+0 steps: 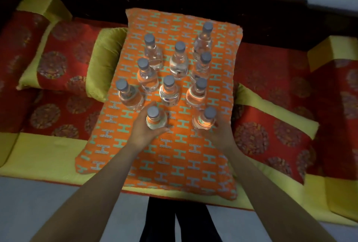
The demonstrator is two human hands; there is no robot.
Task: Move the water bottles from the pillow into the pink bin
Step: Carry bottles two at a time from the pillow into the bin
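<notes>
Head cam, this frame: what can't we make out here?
Pink bin: outside the head view.
Right hand at the near-right bottle: motion blur; grip unclear.
Base of the near-left bottle: covered by the left hand; lifted off the pillow or not, unclear.
Bottle labels: too blurred to read.

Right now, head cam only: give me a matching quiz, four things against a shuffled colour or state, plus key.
Things:
1. pillow
2. caps
3. left hand
4. cushion

Colour or state:
A. grey
B. red with yellow edging
C. orange with an H pattern
D. grips the near left bottle

Pairs: 1-C, 2-A, 3-D, 4-B
</notes>
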